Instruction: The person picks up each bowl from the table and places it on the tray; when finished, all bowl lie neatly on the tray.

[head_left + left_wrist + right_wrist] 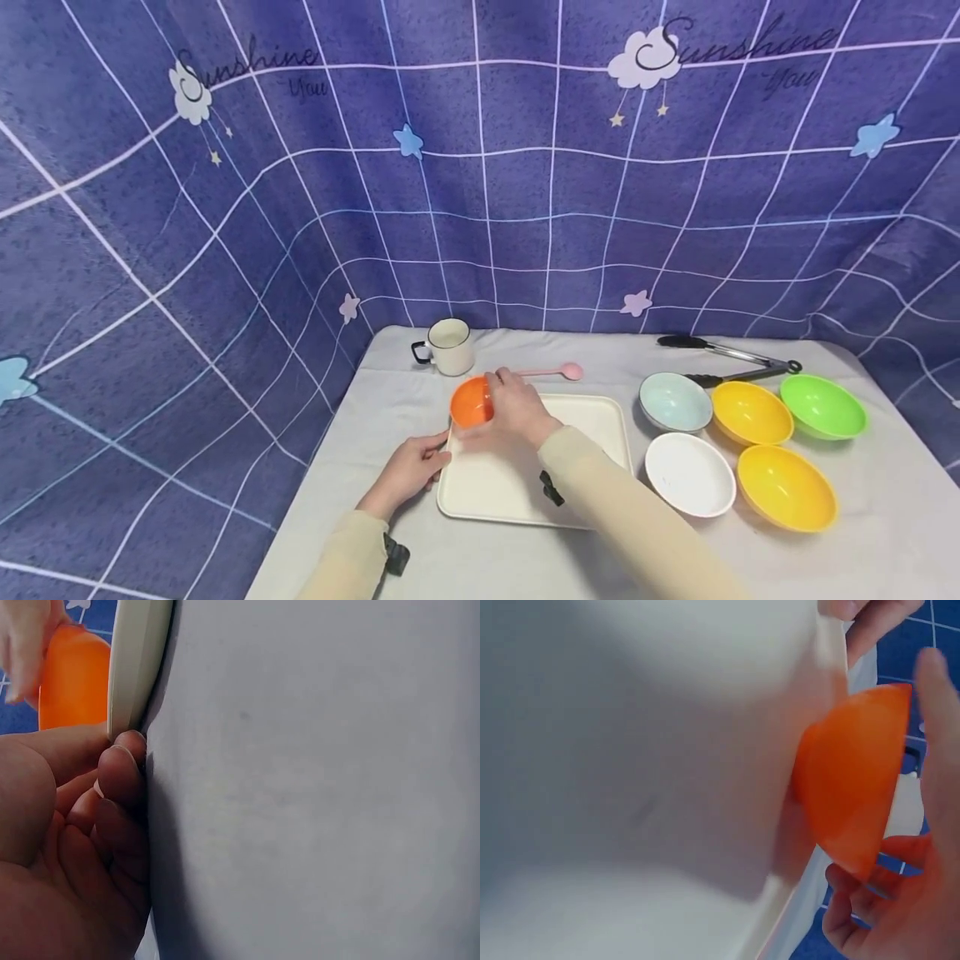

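Note:
An orange bowl [470,403] sits upright on the far left corner of a cream rectangular tray [480,500]. My right hand [517,408] spans the bowl's right side. In the right wrist view the thumb stands a little off the rim of the bowl [855,780], while the curled fingers [844,900] lie at its other side. My left hand [408,471] is at the tray's left edge. Seen from the left wrist, its thumb and curled fingers [120,772] pinch the rim of the tray [139,667].
Behind the tray are a white mug [452,354] with a dark handle and a pink spoon [570,371]. To the right stand pale blue [675,402], yellow [750,412], green [823,406] and white [690,475] bowls, plus another yellow bowl [786,487]. Black-handled tongs [738,354] lie behind them.

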Motion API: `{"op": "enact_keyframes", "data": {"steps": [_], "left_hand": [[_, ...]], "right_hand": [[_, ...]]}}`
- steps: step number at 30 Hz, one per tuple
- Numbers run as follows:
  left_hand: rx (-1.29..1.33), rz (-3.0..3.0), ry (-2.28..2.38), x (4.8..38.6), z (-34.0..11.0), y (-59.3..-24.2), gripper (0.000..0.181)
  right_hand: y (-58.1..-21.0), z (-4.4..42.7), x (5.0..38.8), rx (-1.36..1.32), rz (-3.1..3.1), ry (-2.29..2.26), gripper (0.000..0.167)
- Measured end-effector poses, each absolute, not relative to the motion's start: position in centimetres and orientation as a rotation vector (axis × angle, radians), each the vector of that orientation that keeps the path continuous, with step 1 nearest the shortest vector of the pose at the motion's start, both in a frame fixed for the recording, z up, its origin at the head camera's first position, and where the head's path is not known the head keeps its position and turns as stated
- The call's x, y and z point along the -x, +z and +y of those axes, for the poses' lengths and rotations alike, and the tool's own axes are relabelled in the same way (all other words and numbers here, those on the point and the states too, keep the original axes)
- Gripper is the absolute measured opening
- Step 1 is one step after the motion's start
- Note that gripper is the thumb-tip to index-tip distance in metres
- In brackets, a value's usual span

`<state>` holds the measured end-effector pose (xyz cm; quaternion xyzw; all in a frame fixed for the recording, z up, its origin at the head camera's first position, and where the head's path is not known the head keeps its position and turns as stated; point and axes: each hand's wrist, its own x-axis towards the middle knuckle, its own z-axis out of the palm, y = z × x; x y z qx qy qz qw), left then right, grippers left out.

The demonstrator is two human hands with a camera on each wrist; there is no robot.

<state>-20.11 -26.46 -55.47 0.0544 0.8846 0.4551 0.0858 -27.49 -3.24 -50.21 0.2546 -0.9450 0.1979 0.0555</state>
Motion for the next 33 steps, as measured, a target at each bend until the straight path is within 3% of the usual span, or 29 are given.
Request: {"op": "enact_keyframes", "data": {"steps": [5, 10, 15, 21, 24, 27, 33], "left_hand": [[-0.137, 2.639, 1.344, 20.2, -26.5, -55.7, 0.05], [-0.098, 2.616, 1.338, 20.2, -26.5, -55.9, 0.051], [-0.077, 2.619, 1.321, 20.4, -26.4, -56.1, 0.051], [-0.096, 2.606, 1.323, 20.6, -26.4, -55.9, 0.052], [-0.104, 2.605, 1.335, 20.5, -26.5, -55.7, 0.052], [-0.108, 2.604, 1.358, 20.5, -26.5, -55.6, 0.051], [-0.09, 2.557, 1.395, 20.4, -26.1, -55.5, 0.051]], "right_hand": [[-49.0, -1.1, 27.1, -0.784, -2.911, 0.667, 0.114], [-46.5, 4.6, 26.5, -0.808, -2.852, 0.788, 0.101], [-43.7, 14.2, 26.0, -0.772, -2.736, 0.817, 0.084], [-43.3, 29.1, 26.0, -0.589, -2.672, 0.717, 0.06], [-43.8, 36.1, 25.7, -0.411, -2.768, 0.628, 0.064], [-44.8, 41.6, 25.1, -0.269, -2.932, 0.532, 0.08], [-47.7, 47.2, 23.5, -0.298, -3.114, 0.569, 0.103]]}}
